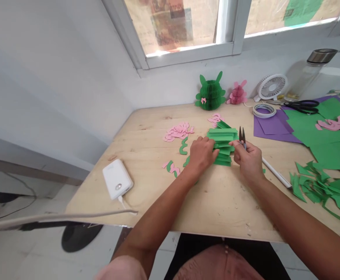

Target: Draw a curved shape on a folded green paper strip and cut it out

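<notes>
My left hand (202,153) is closed on the left edge of green accordion-folded paper (222,135), which lies on the wooden table. In my right hand (249,158) is a small pair of scissors (242,134), its dark blades pointing up and slightly apart. The thumb and forefinger of that hand are at the right edge of the green paper; whether they pinch it I cannot tell. To the left of my left hand lie a heap of pink paper cutouts (178,132) and a wavy green cutout (183,146).
A white power bank (117,179) with a cable lies at left. Finished green (210,95) and pink (237,94) paper figures stand by the wall, near a white fan (272,87), tape roll (264,111) and black scissors (301,106). Right are a white pen (276,173) and green scraps (323,184).
</notes>
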Motion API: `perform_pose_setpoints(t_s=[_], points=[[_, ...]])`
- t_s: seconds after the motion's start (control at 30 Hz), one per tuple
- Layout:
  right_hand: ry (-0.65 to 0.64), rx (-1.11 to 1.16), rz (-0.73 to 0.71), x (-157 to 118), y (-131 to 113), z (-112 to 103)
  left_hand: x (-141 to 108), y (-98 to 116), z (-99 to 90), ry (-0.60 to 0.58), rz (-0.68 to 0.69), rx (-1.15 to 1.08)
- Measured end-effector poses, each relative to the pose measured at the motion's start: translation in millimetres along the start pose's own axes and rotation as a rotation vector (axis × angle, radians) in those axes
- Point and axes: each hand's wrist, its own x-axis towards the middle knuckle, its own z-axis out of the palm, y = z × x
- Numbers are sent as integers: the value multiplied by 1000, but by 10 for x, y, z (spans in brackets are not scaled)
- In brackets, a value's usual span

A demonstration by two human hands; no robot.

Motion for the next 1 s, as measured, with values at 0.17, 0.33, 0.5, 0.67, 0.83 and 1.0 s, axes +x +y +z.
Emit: perform_pose_setpoints(t_s=[0.17, 0.33, 0.5, 0.67, 0.83, 1.0], points=[[-3, -12, -3, 5, 9, -5, 82, -14, 72, -26, 29, 64], [8, -19, -3, 2, 12, 0, 44, -100, 25, -16, 40, 28], [26, 3, -27, 5, -14, 0, -81, -63, -17, 63, 10, -49], [93, -25, -178, 53, -72, -35, -273, 276, 107, 47, 110, -130], [114, -45, -244, 73, -107, -51, -484, 183, 150, 85, 99, -147], [95, -22, -236, 53, -100, -37, -656, -225, 80, 153, -1, -66]])
